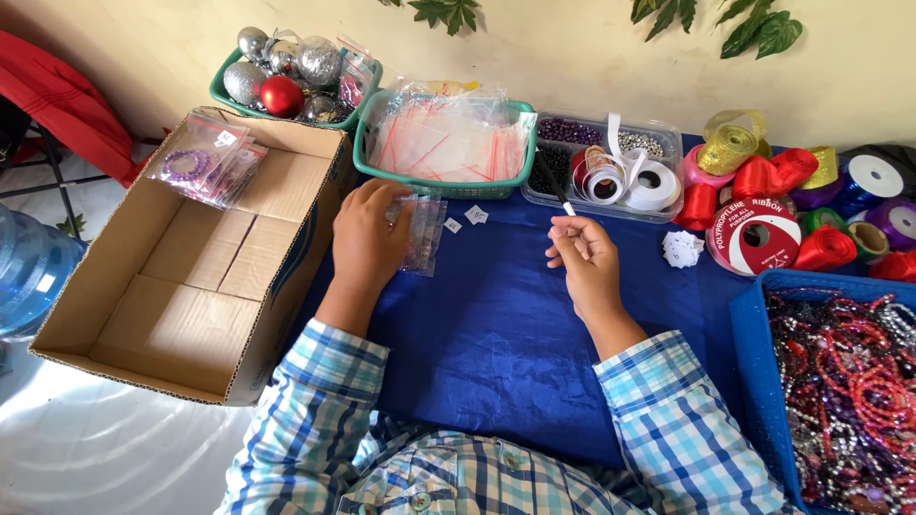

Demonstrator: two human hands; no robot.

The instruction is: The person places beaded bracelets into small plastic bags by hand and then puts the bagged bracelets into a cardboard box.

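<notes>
My left hand (367, 238) rests on the blue tablecloth (496, 334) with its fingers on a small stack of clear zip bags (425, 232). My right hand (584, 256) is raised a little to the right, fingers closed on a thin black pen (554, 181) that points up and away. Two small white paper tags (466, 218) lie on the cloth between my hands. A crumpled white tag pile (681, 249) lies to the right of my right hand.
An open cardboard box (191, 277) at left holds bagged bracelets (202, 160). Behind stand a green basket of clear bags (444, 143), a basket of shiny balls (286, 76), a clear tray of beads and white ribbon (611, 167), ribbon spools (792, 210) and a blue bin of beaded bracelets (840, 381).
</notes>
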